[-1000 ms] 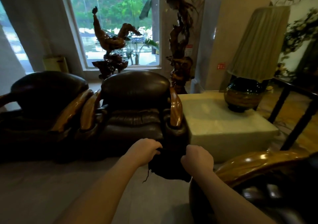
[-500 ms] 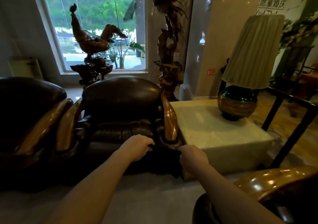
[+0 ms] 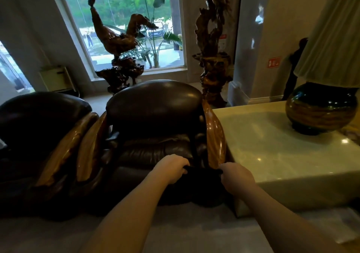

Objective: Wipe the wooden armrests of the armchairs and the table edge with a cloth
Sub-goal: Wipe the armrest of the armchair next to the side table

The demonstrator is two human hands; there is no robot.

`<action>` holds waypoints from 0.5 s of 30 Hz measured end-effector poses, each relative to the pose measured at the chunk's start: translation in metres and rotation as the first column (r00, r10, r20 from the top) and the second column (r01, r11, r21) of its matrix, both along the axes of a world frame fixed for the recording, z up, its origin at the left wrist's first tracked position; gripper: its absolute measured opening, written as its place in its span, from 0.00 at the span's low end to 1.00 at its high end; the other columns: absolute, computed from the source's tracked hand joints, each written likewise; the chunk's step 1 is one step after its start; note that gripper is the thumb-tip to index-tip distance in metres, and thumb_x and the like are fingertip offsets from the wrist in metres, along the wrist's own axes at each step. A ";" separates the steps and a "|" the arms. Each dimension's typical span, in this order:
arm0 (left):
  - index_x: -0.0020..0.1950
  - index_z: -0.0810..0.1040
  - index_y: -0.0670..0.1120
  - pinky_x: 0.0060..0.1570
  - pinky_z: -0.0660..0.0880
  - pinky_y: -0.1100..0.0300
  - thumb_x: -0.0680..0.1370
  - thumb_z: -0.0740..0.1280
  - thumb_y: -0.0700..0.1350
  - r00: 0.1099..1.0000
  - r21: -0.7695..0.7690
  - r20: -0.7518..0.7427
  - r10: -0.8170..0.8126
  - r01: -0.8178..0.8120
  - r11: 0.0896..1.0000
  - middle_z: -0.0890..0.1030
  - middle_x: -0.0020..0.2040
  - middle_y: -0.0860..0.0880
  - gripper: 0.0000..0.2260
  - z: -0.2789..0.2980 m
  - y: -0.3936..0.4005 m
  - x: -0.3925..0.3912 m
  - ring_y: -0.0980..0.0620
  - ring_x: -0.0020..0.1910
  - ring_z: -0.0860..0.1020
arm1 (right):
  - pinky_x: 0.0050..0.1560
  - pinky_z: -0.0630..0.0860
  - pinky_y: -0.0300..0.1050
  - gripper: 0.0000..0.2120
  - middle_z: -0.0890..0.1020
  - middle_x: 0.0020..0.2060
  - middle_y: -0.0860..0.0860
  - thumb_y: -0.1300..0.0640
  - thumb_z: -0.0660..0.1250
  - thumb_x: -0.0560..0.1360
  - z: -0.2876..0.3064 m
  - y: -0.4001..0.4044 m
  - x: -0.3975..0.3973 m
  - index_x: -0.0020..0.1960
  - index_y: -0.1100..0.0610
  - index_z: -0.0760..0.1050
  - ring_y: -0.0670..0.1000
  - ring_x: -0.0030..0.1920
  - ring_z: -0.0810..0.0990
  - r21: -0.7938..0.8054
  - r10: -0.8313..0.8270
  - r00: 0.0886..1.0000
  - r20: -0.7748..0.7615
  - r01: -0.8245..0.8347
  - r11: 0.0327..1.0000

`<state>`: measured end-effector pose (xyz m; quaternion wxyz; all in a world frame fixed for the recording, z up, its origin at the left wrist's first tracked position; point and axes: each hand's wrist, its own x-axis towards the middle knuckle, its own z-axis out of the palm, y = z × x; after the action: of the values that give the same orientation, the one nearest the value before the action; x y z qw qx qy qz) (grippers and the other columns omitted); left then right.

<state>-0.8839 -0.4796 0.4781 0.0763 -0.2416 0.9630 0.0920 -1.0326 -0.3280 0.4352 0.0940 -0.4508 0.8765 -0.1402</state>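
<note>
A dark cloth (image 3: 202, 172), limp and near-black, is held stretched between the left hand (image 3: 171, 168) and right hand (image 3: 238, 177), low centre of frame; its texture is hard to judge. Two armchairs (image 3: 153, 104) and three wooden armrests (image 3: 215, 136) are counted beside one pale worktop (image 3: 276, 151).

body: two bare forearms showing, no sleeves reaching into view | left hand (image 3: 171, 169): wearing no glove, ring or watch | right hand (image 3: 238, 178): likewise wearing nothing
</note>
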 end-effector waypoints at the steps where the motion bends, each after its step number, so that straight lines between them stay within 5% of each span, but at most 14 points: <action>1: 0.64 0.75 0.51 0.57 0.74 0.52 0.79 0.63 0.45 1.000 0.007 -0.003 0.020 -0.020 1.000 0.78 0.59 0.47 0.13 -0.001 -0.006 -0.015 0.48 0.56 0.76 | 0.43 0.74 0.45 0.10 0.81 0.48 0.51 0.58 0.61 0.74 -0.002 -0.009 -0.016 0.51 0.51 0.78 0.54 0.49 0.80 0.008 -0.001 1.000 0.007 0.001 1.000; 15: 0.62 0.75 0.53 0.53 0.76 0.57 0.78 0.65 0.50 0.980 0.277 -0.110 0.164 -0.128 0.952 0.79 0.56 0.50 0.13 -0.086 -0.112 -0.177 0.54 0.51 0.78 | 0.41 0.72 0.44 0.11 0.81 0.48 0.49 0.59 0.60 0.73 -0.058 -0.106 -0.185 0.51 0.49 0.78 0.53 0.49 0.79 0.132 -0.089 0.996 0.028 0.085 0.988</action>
<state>-1.0614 -0.5916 0.3920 0.0377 -0.2931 0.9240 0.2426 -1.2178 -0.4345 0.3767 0.1319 -0.4026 0.9009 -0.0941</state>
